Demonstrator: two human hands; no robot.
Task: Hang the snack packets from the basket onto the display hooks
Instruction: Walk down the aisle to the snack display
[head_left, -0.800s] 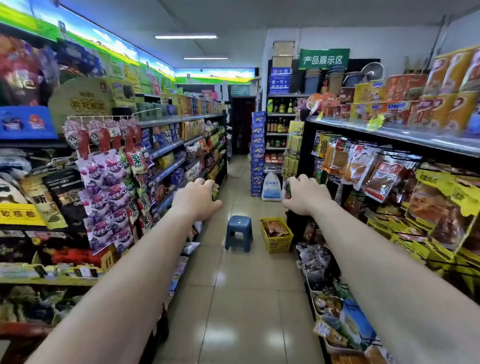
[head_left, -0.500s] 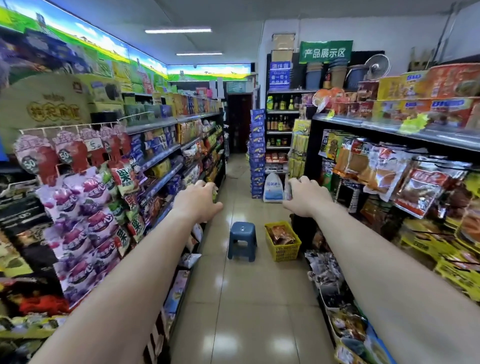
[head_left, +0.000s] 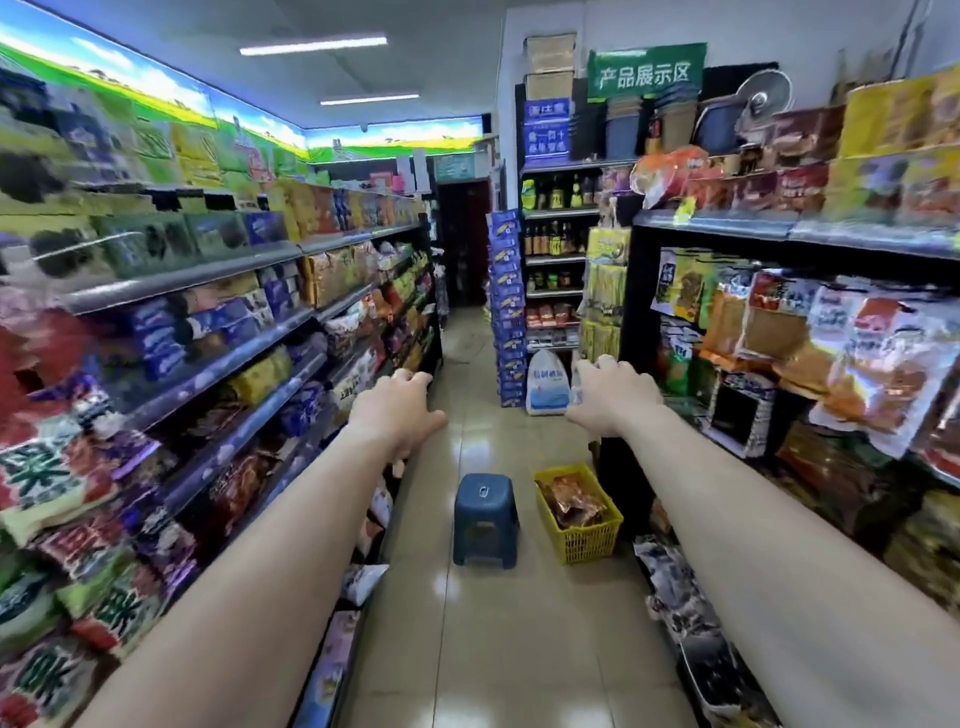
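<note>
Head view: the left grip (head_left: 397, 410), held out over the aisle beside the left shelving (head_left: 208, 364), has loosely bent fingers with nothing in them. On the tiled floor (head_left: 493, 649) the squat blue plastic stool (head_left: 485, 519) stands just left of the yellow plastic mesh basket (head_left: 582, 545), so a step or stoop toward the basket could, I judge, catch the stool and trip the person. The red-brown foil snack packets (head_left: 571, 501) lie in that basket, well below both grips and nearer the right grip (head_left: 610, 397), whose fingers curl away from the camera, so I cannot tell whether it pinches anything.
</note>
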